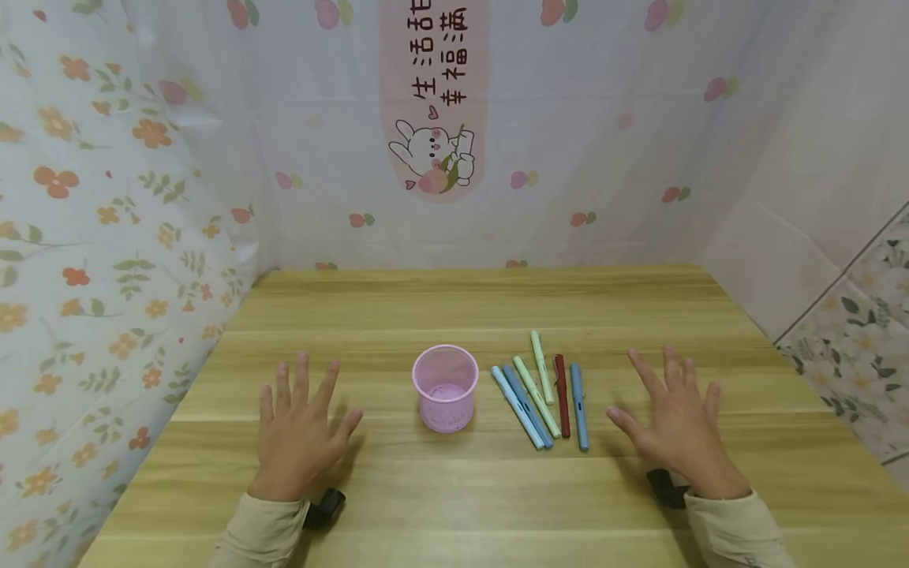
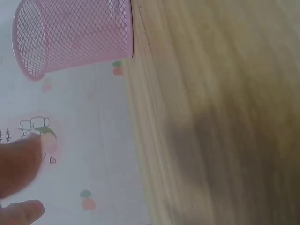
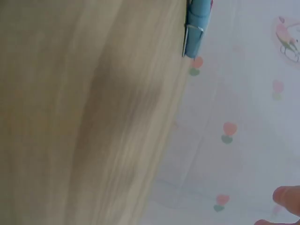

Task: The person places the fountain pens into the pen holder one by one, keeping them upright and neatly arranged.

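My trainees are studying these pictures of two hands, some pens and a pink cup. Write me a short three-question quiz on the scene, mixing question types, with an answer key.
1. How many pens lie on the table?
2. True or false: the pink cup stands upright between the left hand and the pens.
3. What colour is the pen nearest the right hand?
A) Dark red
B) Blue
C) Light green

Key:
1. Six.
2. True.
3. B, blue.
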